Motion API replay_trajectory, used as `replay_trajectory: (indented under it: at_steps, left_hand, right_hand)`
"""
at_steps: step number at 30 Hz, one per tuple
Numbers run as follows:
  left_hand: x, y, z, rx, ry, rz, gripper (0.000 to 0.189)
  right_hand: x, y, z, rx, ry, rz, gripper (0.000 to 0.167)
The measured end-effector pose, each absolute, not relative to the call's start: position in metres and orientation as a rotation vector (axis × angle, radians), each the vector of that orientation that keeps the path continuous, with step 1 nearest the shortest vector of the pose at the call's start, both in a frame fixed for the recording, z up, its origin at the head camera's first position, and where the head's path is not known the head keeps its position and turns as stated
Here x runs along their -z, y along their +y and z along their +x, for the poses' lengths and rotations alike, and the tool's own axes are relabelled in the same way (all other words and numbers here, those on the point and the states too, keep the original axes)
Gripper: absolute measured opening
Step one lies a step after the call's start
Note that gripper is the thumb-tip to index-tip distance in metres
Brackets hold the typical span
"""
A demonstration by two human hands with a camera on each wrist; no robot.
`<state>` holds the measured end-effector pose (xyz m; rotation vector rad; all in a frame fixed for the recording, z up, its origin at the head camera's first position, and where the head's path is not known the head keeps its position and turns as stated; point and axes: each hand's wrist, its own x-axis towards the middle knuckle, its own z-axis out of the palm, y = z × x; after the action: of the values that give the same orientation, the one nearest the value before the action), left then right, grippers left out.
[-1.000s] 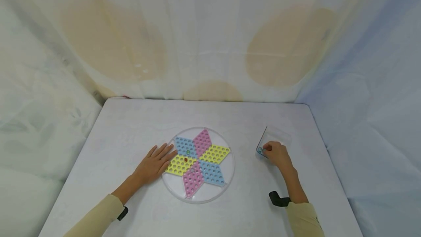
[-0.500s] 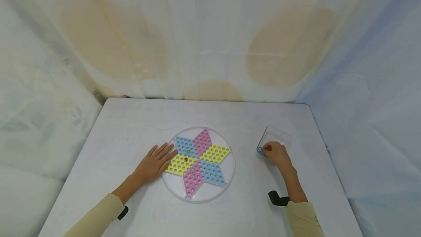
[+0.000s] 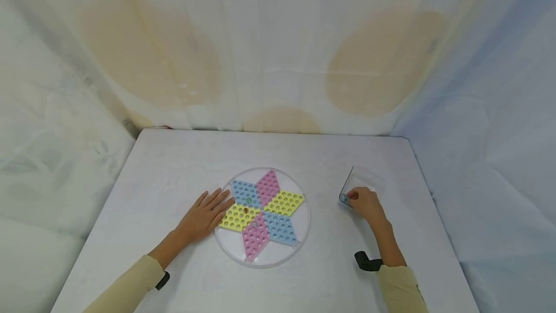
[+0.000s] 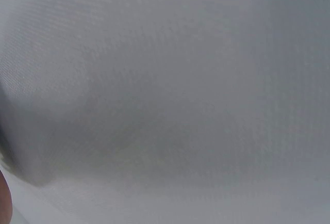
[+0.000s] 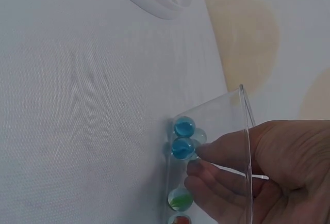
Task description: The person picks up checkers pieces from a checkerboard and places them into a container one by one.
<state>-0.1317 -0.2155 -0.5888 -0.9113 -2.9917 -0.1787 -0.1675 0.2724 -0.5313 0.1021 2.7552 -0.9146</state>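
A round Chinese checkers board (image 3: 278, 252) with a pink, yellow and blue star lies on the white table. My left hand (image 3: 202, 219) rests flat with straight fingers at its left edge, fingertips over the rim. My right hand (image 3: 367, 205) reaches into a clear plastic box (image 5: 221, 108) right of the board. In the right wrist view its thumb and fingertips are bent close together against a blue marble (image 5: 183, 148); whether they pinch it is unclear. A second blue marble (image 5: 184, 126), a clear one, a green-swirled marble (image 5: 180, 199) and a red-swirled marble (image 5: 179, 219) lie along the box wall.
On the board sit a green marble (image 3: 249, 200), a reddish-brown marble (image 3: 245, 210) and a clear marble (image 3: 254, 224). Fabric curtains (image 3: 278, 52) close off the back and both sides of the table (image 3: 195, 153). Mostly blurred pale cloth fills the left wrist view.
Inside the box, the blue marbles by my right fingertips have shifted slightly. Both hands stay in nearly the same place, and the board has not visibly moved.
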Motion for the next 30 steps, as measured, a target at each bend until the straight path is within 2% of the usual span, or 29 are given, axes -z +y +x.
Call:
replay_trajectory:
  at_steps: [14,30]
  left_hand:
    - [0.591,-0.216,-0.131,0.221,-2.897,-0.936,0.052]
    - [0.585,-0.214,-0.130,0.214,-2.974,-0.919,0.055]
  right_hand:
    - [0.520,0.276,-0.161,0.971,2.837,0.094,0.023]
    - [0.501,0.247,-0.151,1.198,2.859,-0.165,0.023]
